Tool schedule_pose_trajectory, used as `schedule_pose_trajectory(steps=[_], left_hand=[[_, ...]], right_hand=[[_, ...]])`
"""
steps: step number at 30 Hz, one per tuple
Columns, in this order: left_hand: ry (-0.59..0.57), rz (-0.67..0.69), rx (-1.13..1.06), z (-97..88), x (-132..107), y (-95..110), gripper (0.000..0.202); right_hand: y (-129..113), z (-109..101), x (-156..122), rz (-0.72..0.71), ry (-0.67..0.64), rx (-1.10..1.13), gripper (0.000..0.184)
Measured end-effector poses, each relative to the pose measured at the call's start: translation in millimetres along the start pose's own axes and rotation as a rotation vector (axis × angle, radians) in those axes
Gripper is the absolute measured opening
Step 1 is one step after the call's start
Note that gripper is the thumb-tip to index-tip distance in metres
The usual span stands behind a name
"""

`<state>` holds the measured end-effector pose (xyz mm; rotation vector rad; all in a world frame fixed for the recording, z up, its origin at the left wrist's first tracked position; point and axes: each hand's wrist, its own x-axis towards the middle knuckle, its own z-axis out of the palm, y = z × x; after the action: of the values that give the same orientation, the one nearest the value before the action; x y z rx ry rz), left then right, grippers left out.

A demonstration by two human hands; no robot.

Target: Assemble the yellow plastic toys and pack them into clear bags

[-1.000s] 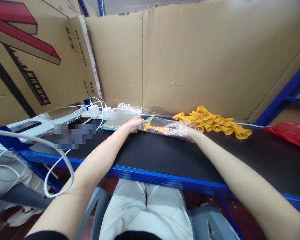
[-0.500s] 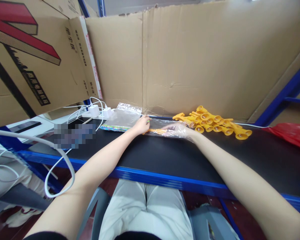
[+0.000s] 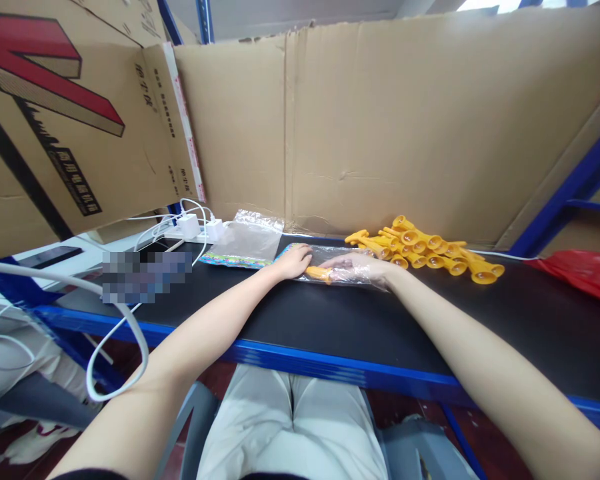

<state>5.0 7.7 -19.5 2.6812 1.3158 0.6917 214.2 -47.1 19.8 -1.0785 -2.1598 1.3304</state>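
Observation:
My left hand (image 3: pixel 294 261) lies curled at the left end of a clear plastic bag (image 3: pixel 330 257) with a colourful printed header, on the black table top (image 3: pixel 330 313). My right hand (image 3: pixel 361 267) is inside the bag, its fingers closed round a small orange plastic toy (image 3: pixel 320 272). A pile of several more orange toys (image 3: pixel 425 248) lies just to the right, against the cardboard wall.
A stack of clear bags with colourful headers (image 3: pixel 245 241) lies left of my hands. Behind it sit a white power strip with chargers (image 3: pixel 193 225) and cables. Cardboard (image 3: pixel 380 120) walls the back. A red bag (image 3: pixel 580 275) lies far right. A white cable (image 3: pixel 120 313) loops at left.
My left hand slid right along the bag, from the stack's header to the bag's left end. My right hand has pushed the orange toy further left inside the bag. The view shifted down slightly.

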Motion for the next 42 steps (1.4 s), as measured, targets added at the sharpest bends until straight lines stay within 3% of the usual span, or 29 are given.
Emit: schedule_pose_trajectory(steps=[6, 11, 14, 19, 21, 26, 30, 35, 42], left_hand=[[-0.093, -0.031, -0.007, -1.7, 2.9, -0.5, 0.038], [-0.117, -0.064, 0.032, -2.7, 4.6, -3.4, 0.036], [-0.109, -0.088, 0.065, -3.5, 5.0, -10.3, 0.037], [-0.098, -0.131, 0.066, -7.1, 4.5, -19.9, 0.037], [-0.096, -0.144, 0.062, -8.8, 4.1, -20.3, 0.036], [-0.094, -0.148, 0.072, -9.4, 4.1, -20.6, 0.037], [-0.091, -0.148, 0.063, -7.1, 4.9, -23.9, 0.038], [-0.109, -0.15, 0.059, -7.6, 4.0, -23.5, 0.039], [-0.113, -0.152, 0.071, -8.7, 4.1, -23.4, 0.038]], right_hand=[[0.1, -2.2, 0.8, -0.001, -0.033, 0.052, 0.051], [-1.7, -3.3, 2.6, 0.047, 0.084, 0.073, 0.04], [0.4, -11.9, 3.1, 0.086, 0.312, 0.022, 0.024], [14.1, -39.2, -0.9, 0.124, 0.914, -0.318, 0.021], [22.2, -47.8, -2.7, 0.168, 0.99, -0.554, 0.023], [36.4, -44.9, 2.2, 0.321, 0.697, -0.954, 0.029], [35.3, -30.7, 9.1, 0.39, 0.646, -1.135, 0.043], [31.1, -28.2, 8.6, 0.368, 0.564, -1.132, 0.046], [27.2, -33.7, 7.3, 0.445, 0.576, -1.066, 0.04]])
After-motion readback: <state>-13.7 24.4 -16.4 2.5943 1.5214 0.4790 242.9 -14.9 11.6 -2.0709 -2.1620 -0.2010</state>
